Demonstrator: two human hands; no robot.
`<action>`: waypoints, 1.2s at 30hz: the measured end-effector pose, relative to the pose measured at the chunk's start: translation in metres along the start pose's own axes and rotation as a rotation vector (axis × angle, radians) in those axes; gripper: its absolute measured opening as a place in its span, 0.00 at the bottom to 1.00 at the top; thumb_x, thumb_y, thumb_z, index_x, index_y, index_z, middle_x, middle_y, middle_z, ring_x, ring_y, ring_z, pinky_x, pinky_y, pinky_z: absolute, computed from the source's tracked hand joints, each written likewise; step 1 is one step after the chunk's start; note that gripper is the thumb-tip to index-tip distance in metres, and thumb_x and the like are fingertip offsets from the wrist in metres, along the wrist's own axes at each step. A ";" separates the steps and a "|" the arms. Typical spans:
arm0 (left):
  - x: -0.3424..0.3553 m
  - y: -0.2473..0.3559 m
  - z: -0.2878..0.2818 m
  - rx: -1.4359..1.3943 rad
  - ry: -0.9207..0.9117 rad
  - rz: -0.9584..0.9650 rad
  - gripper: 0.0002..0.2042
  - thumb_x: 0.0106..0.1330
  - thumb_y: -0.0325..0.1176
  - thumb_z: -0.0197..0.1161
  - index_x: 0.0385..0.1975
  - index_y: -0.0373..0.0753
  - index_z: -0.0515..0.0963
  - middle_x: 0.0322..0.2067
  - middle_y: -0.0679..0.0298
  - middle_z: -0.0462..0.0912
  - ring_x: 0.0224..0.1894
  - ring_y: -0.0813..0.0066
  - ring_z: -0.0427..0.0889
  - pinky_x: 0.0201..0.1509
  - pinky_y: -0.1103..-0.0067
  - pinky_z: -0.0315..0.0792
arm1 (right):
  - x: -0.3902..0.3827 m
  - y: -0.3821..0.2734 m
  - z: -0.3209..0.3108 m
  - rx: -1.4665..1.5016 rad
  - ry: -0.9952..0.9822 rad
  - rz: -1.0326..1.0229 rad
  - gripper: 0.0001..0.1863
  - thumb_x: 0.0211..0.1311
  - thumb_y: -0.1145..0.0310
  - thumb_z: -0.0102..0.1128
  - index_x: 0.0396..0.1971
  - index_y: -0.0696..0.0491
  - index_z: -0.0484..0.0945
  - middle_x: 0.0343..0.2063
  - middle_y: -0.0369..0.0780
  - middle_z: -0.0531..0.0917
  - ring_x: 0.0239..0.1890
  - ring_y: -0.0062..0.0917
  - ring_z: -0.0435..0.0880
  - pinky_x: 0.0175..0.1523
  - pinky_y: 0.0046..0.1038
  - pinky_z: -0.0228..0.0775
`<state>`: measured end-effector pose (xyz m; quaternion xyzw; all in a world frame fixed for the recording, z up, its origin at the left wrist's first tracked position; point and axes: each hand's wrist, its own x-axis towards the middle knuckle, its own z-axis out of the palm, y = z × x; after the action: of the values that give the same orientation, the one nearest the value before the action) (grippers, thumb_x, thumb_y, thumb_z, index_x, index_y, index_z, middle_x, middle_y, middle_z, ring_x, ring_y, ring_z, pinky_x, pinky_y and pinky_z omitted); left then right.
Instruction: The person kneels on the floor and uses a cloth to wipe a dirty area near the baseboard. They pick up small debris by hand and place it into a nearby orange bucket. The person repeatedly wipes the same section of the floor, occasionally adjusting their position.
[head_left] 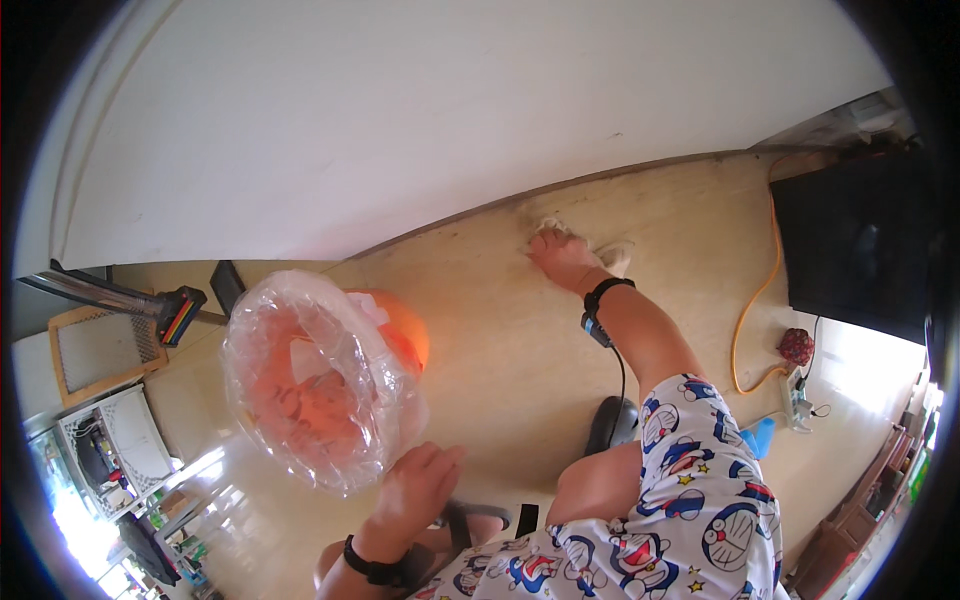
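Note:
My right hand [562, 257] reaches far forward to the floor by the foot of the white wall. Its fingers are closed over a crumpled pale cloth [612, 258], which shows on both sides of the hand and looks like a rag. On the left stands an orange bin [405, 335] lined with a clear plastic bag [395, 425], its mouth spread wide and some crumpled bits visible inside. Just beside the bag's near edge, my left hand [420, 485] is held with its fingers curled. Whether anything is inside those fingers is hidden.
The white wall [420, 110] bounds the far side. A large black panel [855, 245] stands at right, with an orange cable [742, 340] and a power strip [797, 400] nearby. A vacuum-like tube head [180, 315] and a wooden-framed screen [105, 350] are at left.

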<state>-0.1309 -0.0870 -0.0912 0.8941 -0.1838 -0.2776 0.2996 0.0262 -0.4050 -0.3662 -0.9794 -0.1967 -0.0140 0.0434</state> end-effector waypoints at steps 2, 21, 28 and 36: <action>-0.004 0.000 0.000 0.003 -0.003 -0.001 0.11 0.59 0.27 0.64 0.42 0.40 0.80 0.27 0.58 0.75 0.29 0.58 0.77 0.33 0.69 0.73 | 0.002 0.007 0.003 0.046 0.064 -0.006 0.13 0.62 0.59 0.56 0.36 0.54 0.72 0.32 0.42 0.80 0.32 0.36 0.83 0.29 0.32 0.78; -0.042 -0.007 0.014 0.100 -0.014 0.152 0.11 0.50 0.30 0.61 0.36 0.43 0.73 0.30 0.61 0.73 0.35 0.59 0.78 0.37 0.69 0.75 | 0.002 0.037 -0.141 0.593 0.370 0.355 0.18 0.70 0.64 0.51 0.52 0.60 0.70 0.39 0.42 0.82 0.43 0.29 0.78 0.49 0.30 0.68; -0.031 -0.010 0.020 0.134 -0.022 0.224 0.09 0.56 0.30 0.57 0.37 0.42 0.74 0.32 0.61 0.75 0.39 0.60 0.79 0.40 0.69 0.76 | 0.059 -0.112 -0.309 1.159 0.002 0.104 0.16 0.69 0.60 0.53 0.47 0.57 0.71 0.24 0.39 0.80 0.26 0.16 0.75 0.33 0.23 0.67; -0.038 -0.004 0.012 0.147 -0.007 0.215 0.09 0.60 0.32 0.56 0.39 0.41 0.75 0.35 0.58 0.76 0.41 0.60 0.80 0.42 0.68 0.76 | 0.117 -0.267 -0.319 0.806 0.132 -0.630 0.16 0.63 0.66 0.57 0.48 0.54 0.72 0.34 0.49 0.80 0.37 0.33 0.82 0.39 0.34 0.72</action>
<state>-0.1673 -0.0702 -0.0866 0.8877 -0.2996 -0.2330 0.2605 0.0278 -0.1438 -0.0223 -0.7751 -0.4687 -0.0112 0.4235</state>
